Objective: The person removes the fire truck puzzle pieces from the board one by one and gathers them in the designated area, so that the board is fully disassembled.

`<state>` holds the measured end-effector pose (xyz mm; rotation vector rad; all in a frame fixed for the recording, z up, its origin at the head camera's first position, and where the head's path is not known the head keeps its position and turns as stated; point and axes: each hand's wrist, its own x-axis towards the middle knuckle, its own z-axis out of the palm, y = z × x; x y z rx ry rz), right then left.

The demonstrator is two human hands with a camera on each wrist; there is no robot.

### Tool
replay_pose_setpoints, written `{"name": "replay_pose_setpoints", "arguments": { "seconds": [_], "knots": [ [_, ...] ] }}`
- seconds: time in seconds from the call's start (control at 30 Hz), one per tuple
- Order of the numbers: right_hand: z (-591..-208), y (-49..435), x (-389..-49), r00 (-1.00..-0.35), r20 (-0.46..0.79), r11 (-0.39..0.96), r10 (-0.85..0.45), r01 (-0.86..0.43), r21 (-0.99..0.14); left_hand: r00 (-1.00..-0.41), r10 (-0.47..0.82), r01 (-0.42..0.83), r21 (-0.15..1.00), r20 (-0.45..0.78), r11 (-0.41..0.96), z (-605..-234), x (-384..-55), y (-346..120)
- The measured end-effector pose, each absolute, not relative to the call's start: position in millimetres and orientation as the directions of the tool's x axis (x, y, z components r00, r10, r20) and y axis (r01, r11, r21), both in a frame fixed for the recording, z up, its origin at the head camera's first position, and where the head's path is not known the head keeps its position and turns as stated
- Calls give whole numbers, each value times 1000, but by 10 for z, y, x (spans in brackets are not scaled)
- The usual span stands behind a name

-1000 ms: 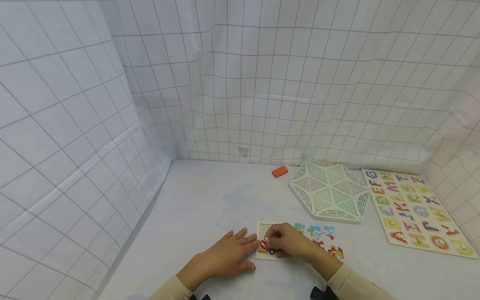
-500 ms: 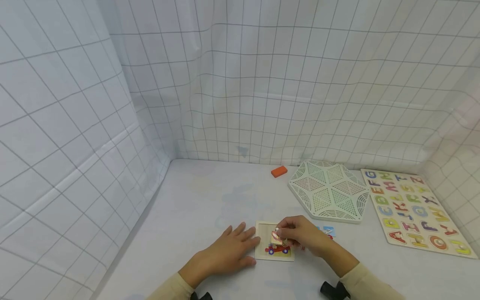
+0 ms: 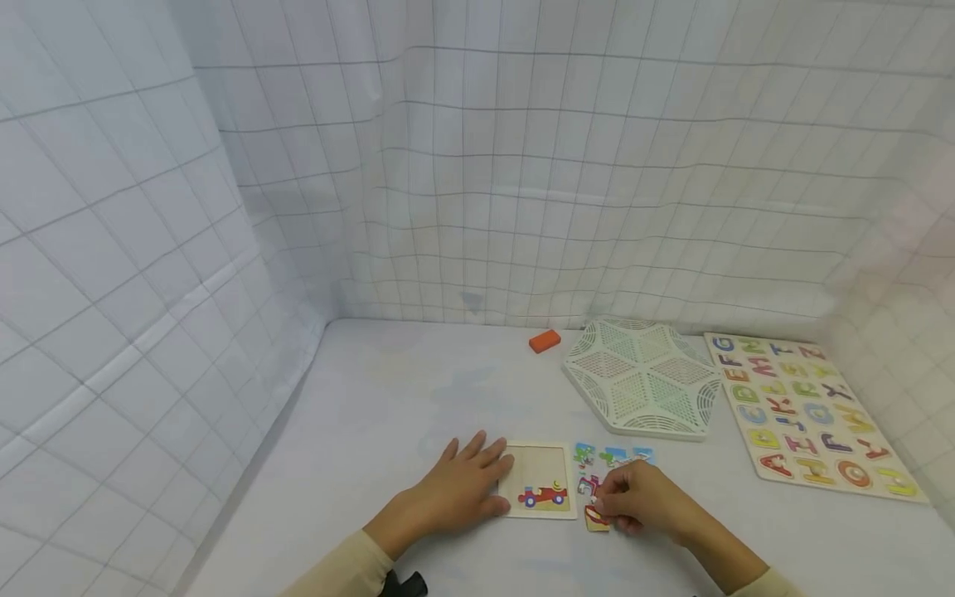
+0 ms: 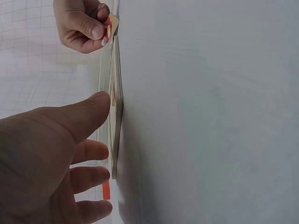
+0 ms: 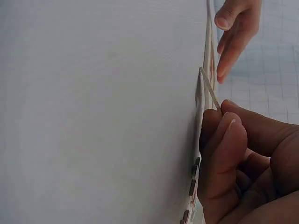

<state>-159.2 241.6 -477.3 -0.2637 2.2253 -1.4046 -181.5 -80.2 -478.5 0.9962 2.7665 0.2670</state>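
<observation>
A square wooden puzzle tray (image 3: 533,466) lies on the table with a red vehicle picture (image 3: 543,495) along its lower part. My left hand (image 3: 458,482) rests flat with fingers spread, fingertips at the tray's left edge. To the right of the tray, my right hand (image 3: 645,502) pinches a small yellow and red puzzle piece (image 3: 597,520) between thumb and fingers. In the right wrist view that puzzle piece (image 5: 209,88) is tilted, its lower edge close to the table. Loose puzzle pieces (image 3: 585,456) in blue, green and red lie beside and partly beneath the right hand.
A white hexagonal perforated board (image 3: 645,377) lies behind the right hand. Farther right is an alphabet board (image 3: 809,414) with colourful letters. An orange block (image 3: 545,341) sits near the back edge. Gridded white curtains (image 3: 522,166) enclose the table's back and sides.
My right hand has lifted the yellow and red piece out of the tray and carried it right, down among the loose pieces. The left hand stays at the tray's edge.
</observation>
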Motion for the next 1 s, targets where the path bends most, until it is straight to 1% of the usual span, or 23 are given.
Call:
{"name": "replay_pose_setpoints", "arguments": {
  "seconds": [0.37,0.53,0.7,0.9,1.0],
  "knots": [
    [-4764,2374,-1538,-891,-246,608,-381,-41,-793,-754,641,608,215,-144,764,-4742,-1819,-798],
    [-4737,2343,-1562,-895,-238,619,-378,-53,-784,-759,631,601,202,-159,773,-4738,-1825,-788],
    [-4709,2238,-1687,-876,-261,540,-407,0,-841,-766,619,586,208,-175,783,-4736,-1846,-780],
    [-4716,1973,-1852,-839,-307,370,-449,139,-919,-775,609,580,193,-169,791,-4771,-1893,-781],
    [-4740,1825,-1881,-821,-325,327,-470,180,-928,-774,609,580,191,-174,792,-4794,-1902,-788]
  ]
}}
